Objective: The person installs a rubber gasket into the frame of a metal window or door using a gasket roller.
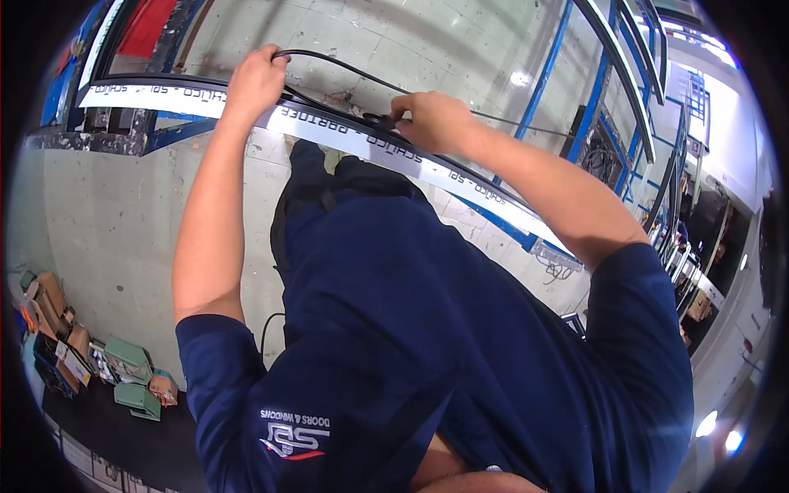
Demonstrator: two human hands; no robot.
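Observation:
A long frame profile (329, 130) with white printed film and a black edge crosses in front of my body. My left hand (256, 82) is closed on a thin black strip (345, 66) above the profile's left part. From there the strip arcs to the right, past my other hand, and runs on toward the blue rack. My right hand (436, 122) is at the profile's black edge, its fingers pinched together by a dark looped piece (378, 120). What exactly those fingertips hold is too small to make out.
Blue metal racks (546, 70) with dark frames stand at the right. Blue supports (177, 131) sit under the profile. Green bins (127, 361) and cardboard boxes (51, 300) are on a dark surface at lower left. A red panel (148, 29) shows at upper left.

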